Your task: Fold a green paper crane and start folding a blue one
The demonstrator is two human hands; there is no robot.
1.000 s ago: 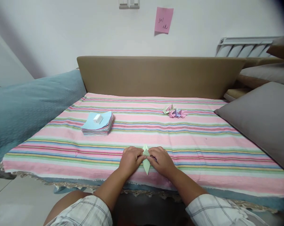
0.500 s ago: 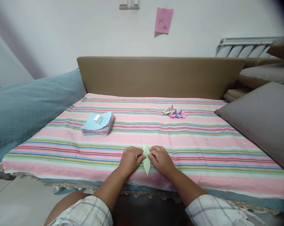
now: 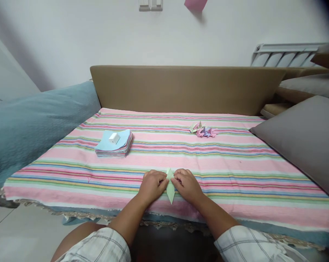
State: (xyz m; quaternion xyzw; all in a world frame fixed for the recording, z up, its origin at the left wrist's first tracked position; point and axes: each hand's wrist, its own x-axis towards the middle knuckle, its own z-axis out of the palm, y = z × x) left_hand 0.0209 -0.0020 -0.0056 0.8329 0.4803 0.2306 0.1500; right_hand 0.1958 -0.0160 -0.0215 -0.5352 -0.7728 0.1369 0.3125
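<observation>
A pale green folded paper [image 3: 170,190], shaped like a narrow diamond, lies on the striped cloth near its front edge, its long axis pointing away from me. My left hand [image 3: 153,185] pinches its left edge with thumb and fingers. On the opposite edge, my right hand [image 3: 186,185] grips the paper in the same way. Both thumbs rest near its middle, and the fingertips partly hide its upper half.
A stack of coloured paper [image 3: 114,148] with a small white block [image 3: 114,138] on top stands at the left. Folded paper figures [image 3: 204,130] lie farther back, right of centre. A grey cushion [image 3: 303,134] borders the right side, a brown backrest [image 3: 181,89] the rear.
The pink note on the wall has lifted and swung up, so less of it shows. Both hands and the green paper hold almost the same place.
</observation>
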